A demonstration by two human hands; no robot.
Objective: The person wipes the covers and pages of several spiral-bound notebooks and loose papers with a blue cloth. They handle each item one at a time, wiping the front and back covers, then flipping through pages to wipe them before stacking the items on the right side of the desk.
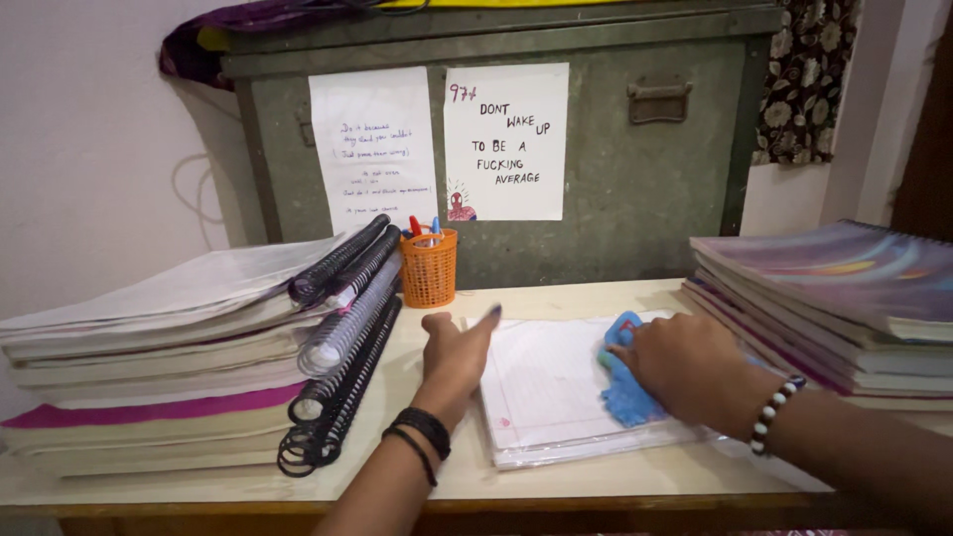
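Cloth (627,389), blue, soft and likely light, sits bunched mid-frame on the papers (556,397) under the right hand (690,367), whose grip clasps it; left hand (455,355) rests open on the counter (556,474).

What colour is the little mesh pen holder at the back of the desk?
The pen holder is orange, with red and blue pens inside; the head view shows it.

Cloth (625,382) on papers (556,397) — between notebook stacks (199,367)
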